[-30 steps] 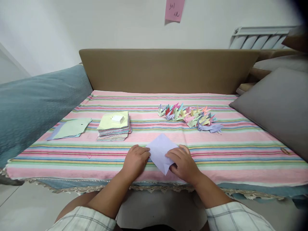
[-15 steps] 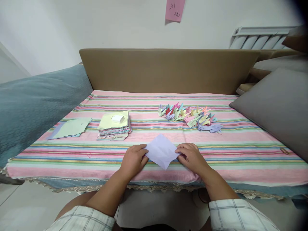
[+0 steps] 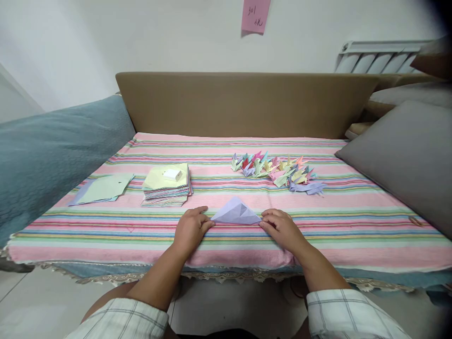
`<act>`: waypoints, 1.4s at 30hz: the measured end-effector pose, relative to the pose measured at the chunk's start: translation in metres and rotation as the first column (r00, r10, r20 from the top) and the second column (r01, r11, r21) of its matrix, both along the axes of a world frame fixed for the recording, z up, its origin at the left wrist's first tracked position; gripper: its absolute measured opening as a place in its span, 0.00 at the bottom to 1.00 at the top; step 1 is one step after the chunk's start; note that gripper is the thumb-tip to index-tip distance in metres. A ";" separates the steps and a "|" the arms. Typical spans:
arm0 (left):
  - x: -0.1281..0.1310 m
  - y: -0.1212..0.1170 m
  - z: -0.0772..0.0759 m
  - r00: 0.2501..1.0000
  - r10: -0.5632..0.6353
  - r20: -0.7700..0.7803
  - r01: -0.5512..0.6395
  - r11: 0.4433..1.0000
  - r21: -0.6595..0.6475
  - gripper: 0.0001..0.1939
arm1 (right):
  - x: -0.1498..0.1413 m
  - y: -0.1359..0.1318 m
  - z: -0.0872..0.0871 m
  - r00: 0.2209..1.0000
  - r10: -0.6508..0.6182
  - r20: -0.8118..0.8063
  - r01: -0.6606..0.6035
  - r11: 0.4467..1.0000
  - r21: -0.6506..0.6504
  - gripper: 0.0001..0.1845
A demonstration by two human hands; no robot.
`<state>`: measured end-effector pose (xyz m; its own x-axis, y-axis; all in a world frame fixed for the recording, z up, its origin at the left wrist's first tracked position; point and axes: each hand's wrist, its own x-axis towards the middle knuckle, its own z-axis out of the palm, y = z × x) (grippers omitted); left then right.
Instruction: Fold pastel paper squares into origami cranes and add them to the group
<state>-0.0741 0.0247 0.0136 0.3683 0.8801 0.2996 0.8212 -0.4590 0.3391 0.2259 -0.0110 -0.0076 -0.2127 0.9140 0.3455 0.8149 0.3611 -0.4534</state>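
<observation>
Lilac sheet (image 3: 235,213) is folded into a triangle on the striped cloth (image 3: 106,238), side corners pinched by left hand (image 3: 192,229) and right hand (image 3: 281,229); no further shape formed yet. Folded paper birds (image 3: 278,171) are grouped beyond; paper stack (image 3: 165,193) is left unfolded.

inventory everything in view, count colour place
folded sheet: one, pale purple, front centre
paper cranes: many, mixed colours, right of centre
paper stack: one, yellow on top, left of centre
plug: one, white, on the stack
loose sheets: several, green, blue and purple, left
striped cloth: one, multicoloured, across the middle
armrest: one, blue, left
backrest: one, brown, behind cloth
pillows: at least two, grey, right
small item: one, brown, right edge, unclear
note: one, pink, on the wall
radiator: one, white, upper right
floor: one, pale, bottom
sleeves: two, white checked, bottom
left hand: one, on the sheet's left corner
right hand: one, on the sheet's right corner
</observation>
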 end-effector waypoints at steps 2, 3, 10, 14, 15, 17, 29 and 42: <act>0.000 0.000 0.001 1.000 -0.002 0.005 0.002 1.000 -0.011 0.10 | -0.001 0.001 -0.001 1.000 -0.020 -0.012 0.020 1.000 -0.010 0.12; 0.000 0.000 0.002 1.000 -0.004 0.008 0.004 1.000 -0.011 0.10 | -0.001 0.001 -0.001 0.999 -0.030 -0.020 0.030 0.999 -0.013 0.12; -0.001 0.002 0.000 0.999 -0.036 0.003 0.036 0.999 0.031 0.12 | -0.005 0.004 -0.006 0.997 -0.075 -0.016 0.075 0.996 0.038 0.13; 0.003 -0.001 0.000 0.998 0.000 -0.063 0.004 0.998 0.063 0.13 | -0.011 0.006 -0.011 0.991 -0.134 -0.022 0.135 0.989 0.056 0.15; 0.005 -0.002 0.000 0.997 0.012 -0.075 -0.006 0.997 0.073 0.13 | -0.012 0.006 -0.012 0.989 -0.143 -0.023 0.144 0.988 0.061 0.15; 0.007 -0.003 0.000 0.996 0.027 -0.088 -0.019 0.996 0.090 0.12 | -0.014 0.006 -0.012 0.986 -0.165 -0.017 0.166 0.983 0.072 0.15; 0.018 -0.008 -0.008 0.984 -0.056 -0.168 0.102 0.954 0.281 0.11 | -0.016 0.007 -0.012 0.980 -0.190 -0.053 0.193 0.979 0.071 0.07; 0.055 -0.038 -0.027 0.829 -0.463 -0.314 0.512 0.854 0.093 0.32 | -0.037 -0.006 -0.006 0.989 -0.148 -0.021 0.148 0.951 0.271 0.09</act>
